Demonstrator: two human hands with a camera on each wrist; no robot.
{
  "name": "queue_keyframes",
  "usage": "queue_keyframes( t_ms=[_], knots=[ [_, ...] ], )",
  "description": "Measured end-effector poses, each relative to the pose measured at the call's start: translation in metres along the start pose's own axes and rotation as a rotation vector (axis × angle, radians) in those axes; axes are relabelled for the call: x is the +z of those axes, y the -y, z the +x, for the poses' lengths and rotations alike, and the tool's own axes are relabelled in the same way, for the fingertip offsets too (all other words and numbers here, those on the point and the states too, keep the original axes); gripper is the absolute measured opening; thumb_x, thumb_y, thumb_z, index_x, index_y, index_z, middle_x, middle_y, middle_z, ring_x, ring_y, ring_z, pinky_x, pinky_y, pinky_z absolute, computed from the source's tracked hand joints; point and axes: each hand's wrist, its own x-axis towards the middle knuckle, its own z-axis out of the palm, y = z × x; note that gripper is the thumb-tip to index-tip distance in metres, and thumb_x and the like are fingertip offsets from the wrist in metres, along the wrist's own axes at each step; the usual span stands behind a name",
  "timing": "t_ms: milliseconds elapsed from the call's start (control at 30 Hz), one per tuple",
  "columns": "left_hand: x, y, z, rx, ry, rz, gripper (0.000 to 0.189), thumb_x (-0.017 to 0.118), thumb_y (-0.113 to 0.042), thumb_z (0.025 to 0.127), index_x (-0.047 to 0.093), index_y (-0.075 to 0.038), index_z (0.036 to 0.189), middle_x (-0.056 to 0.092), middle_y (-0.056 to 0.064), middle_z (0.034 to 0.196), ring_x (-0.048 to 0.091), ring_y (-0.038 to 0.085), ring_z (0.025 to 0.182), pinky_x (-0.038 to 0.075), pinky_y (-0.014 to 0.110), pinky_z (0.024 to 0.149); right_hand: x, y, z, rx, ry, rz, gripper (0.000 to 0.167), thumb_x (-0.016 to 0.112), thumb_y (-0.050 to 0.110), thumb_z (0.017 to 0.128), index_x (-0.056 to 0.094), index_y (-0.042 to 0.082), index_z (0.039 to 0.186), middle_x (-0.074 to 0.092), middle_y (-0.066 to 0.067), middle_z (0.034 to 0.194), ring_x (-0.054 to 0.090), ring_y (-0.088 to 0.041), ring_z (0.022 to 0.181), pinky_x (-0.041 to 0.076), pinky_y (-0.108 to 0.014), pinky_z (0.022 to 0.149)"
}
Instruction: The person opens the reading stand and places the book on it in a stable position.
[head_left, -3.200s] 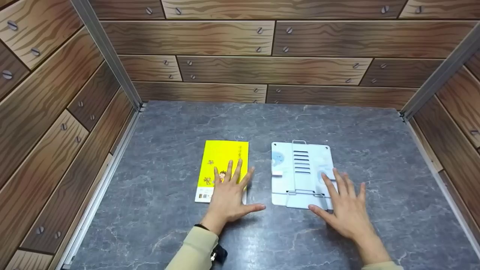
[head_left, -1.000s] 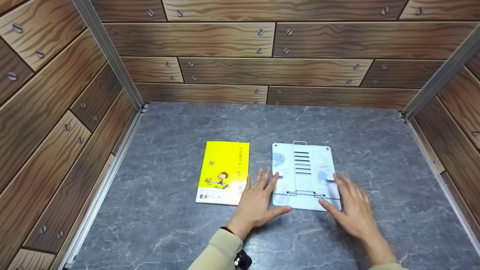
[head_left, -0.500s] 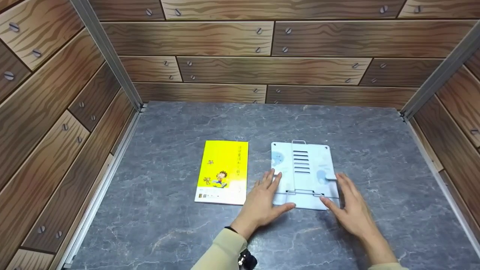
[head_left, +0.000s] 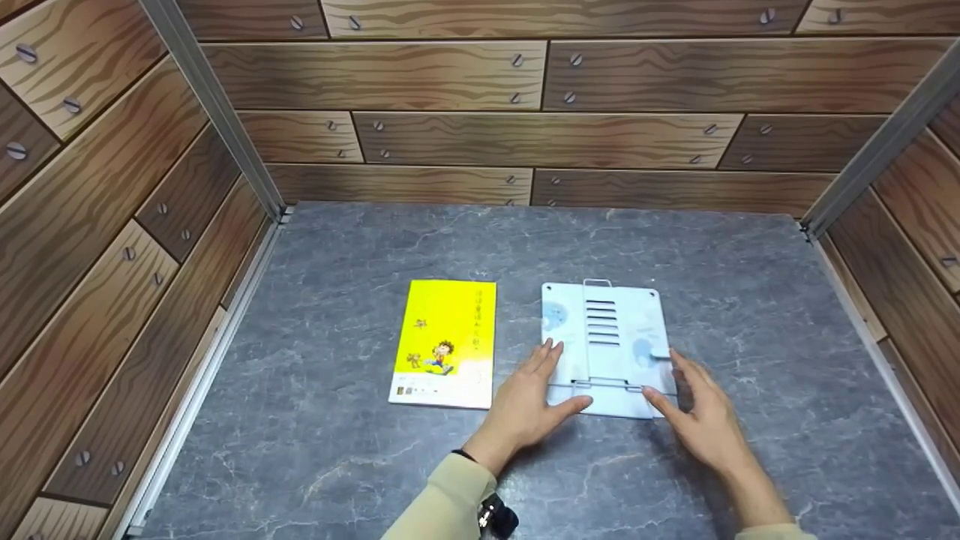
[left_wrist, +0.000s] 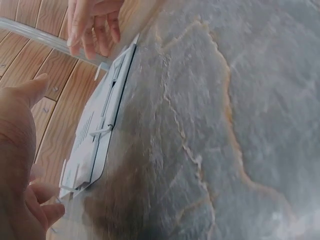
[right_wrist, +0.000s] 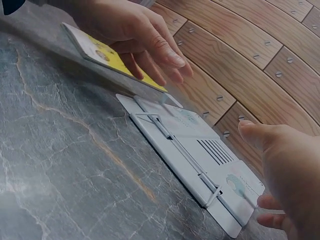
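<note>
The pale blue stand lies flat on the grey marbled tabletop, its row of slots facing up and a thin wire loop jutting from its far edge. By the stand's left edge, toward the near corner, is the person's left hand, spread wide with the thumb well apart from the fingers. By the stand's right edge is the right hand, likewise wide (whether either hand actually touches the stand, one cannot tell). To the left of the stand, just apart from it, a yellow book lies flat, cover up. Beyond the stand rises a wood-patterned wall; nearer than the stand is a light sleeve.
</note>
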Motion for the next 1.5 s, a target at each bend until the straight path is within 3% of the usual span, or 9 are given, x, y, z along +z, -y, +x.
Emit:
queue_keyframes(
  t_ms=[167, 333, 500, 667, 833, 933, 1000, 1300, 1500],
  knots=[
    [0.000, -0.001, 0.001, 0.001, -0.006, -0.062, 0.095, 0.062, -0.073, 0.095, 0.037, -0.014, 0.166, 0.035, 0.006, 0.169, 0.035, 0.029, 0.154, 0.033, 0.044, 0.123, 0.001, 0.000, 0.000, -0.005, -0.014, 0.045, 0.080, 0.077, 0.043, 0.099, 0.045, -0.003, 0.156, 0.054, -0.027, 0.148, 0.063, -0.046, 0.122, 0.054, -0.063, 0.098],
    [0.000, -0.002, 0.001, -0.023, 0.001, -0.098, 0.093, 0.064, -0.071, 0.095, 0.039, -0.016, 0.165, 0.037, 0.005, 0.168, 0.037, 0.024, 0.153, 0.034, 0.041, 0.123, 0.002, -0.001, 0.000, 0.009, -0.001, 0.065, 0.078, 0.077, 0.041, 0.099, 0.047, -0.004, 0.155, 0.055, -0.028, 0.148, 0.063, -0.046, 0.122, 0.054, -0.062, 0.099],
    [0.000, -0.003, 0.003, -0.042, -0.018, -0.207, 0.090, 0.073, -0.061, 0.095, 0.042, -0.011, 0.163, 0.044, 0.004, 0.164, 0.041, 0.018, 0.149, 0.034, 0.033, 0.122, 0.001, 0.000, 0.001, 0.053, 0.038, 0.117, 0.080, 0.075, 0.042, 0.101, 0.043, -0.005, 0.156, 0.052, -0.029, 0.150, 0.061, -0.046, 0.126, 0.052, -0.061, 0.102],
    [0.002, -0.004, 0.005, -0.062, -0.044, -0.295, 0.085, 0.077, -0.052, 0.095, 0.048, -0.005, 0.158, 0.053, 0.012, 0.156, 0.050, 0.024, 0.144, 0.039, 0.035, 0.120, 0.002, 0.000, 0.002, 0.091, 0.049, 0.133, 0.079, 0.075, 0.042, 0.100, 0.046, -0.008, 0.154, 0.056, -0.028, 0.147, 0.064, -0.043, 0.123, 0.054, -0.057, 0.101],
    [0.005, -0.003, 0.007, -0.112, -0.055, -0.373, 0.078, 0.079, -0.049, 0.095, 0.055, -0.003, 0.153, 0.060, 0.017, 0.147, 0.057, 0.027, 0.137, 0.044, 0.038, 0.116, 0.001, -0.001, 0.002, 0.119, 0.039, 0.159, 0.072, 0.078, 0.039, 0.099, 0.053, -0.009, 0.148, 0.063, -0.026, 0.139, 0.068, -0.040, 0.115, 0.060, -0.036, 0.092],
    [0.007, -0.002, 0.008, -0.119, -0.069, -0.376, 0.073, 0.080, -0.046, 0.094, 0.059, -0.002, 0.149, 0.064, 0.018, 0.142, 0.060, 0.027, 0.133, 0.048, 0.038, 0.113, 0.002, -0.001, 0.002, 0.127, 0.024, 0.180, 0.065, 0.079, 0.034, 0.099, 0.059, -0.009, 0.143, 0.067, -0.026, 0.132, 0.070, -0.039, 0.112, 0.056, -0.020, 0.086],
    [0.007, -0.003, 0.008, -0.117, -0.078, -0.366, 0.068, 0.081, -0.043, 0.095, 0.062, -0.001, 0.146, 0.067, 0.018, 0.138, 0.062, 0.027, 0.130, 0.050, 0.038, 0.110, 0.003, -0.001, 0.003, 0.126, 0.015, 0.185, 0.060, 0.079, 0.032, 0.099, 0.062, -0.009, 0.139, 0.069, -0.026, 0.128, 0.070, -0.037, 0.111, 0.054, -0.016, 0.085],
    [0.009, -0.006, 0.008, -0.093, -0.070, -0.358, 0.048, 0.081, -0.027, 0.096, 0.071, 0.000, 0.134, 0.074, 0.011, 0.126, 0.067, 0.020, 0.121, 0.054, 0.032, 0.103, 0.006, -0.003, 0.003, 0.131, 0.019, 0.221, 0.048, 0.078, 0.023, 0.100, 0.066, -0.011, 0.131, 0.073, -0.023, 0.120, 0.071, -0.024, 0.103, 0.055, -0.016, 0.084],
    [0.012, -0.004, 0.009, -0.131, -0.044, -0.485, 0.039, 0.080, -0.015, 0.096, 0.073, 0.004, 0.129, 0.077, 0.012, 0.116, 0.075, 0.017, 0.106, 0.059, 0.026, 0.091, 0.009, -0.005, 0.003, 0.127, 0.034, 0.296, 0.038, 0.076, 0.011, 0.100, 0.067, -0.014, 0.127, 0.073, -0.023, 0.113, 0.070, -0.013, 0.096, 0.056, -0.015, 0.083]
  ],
)
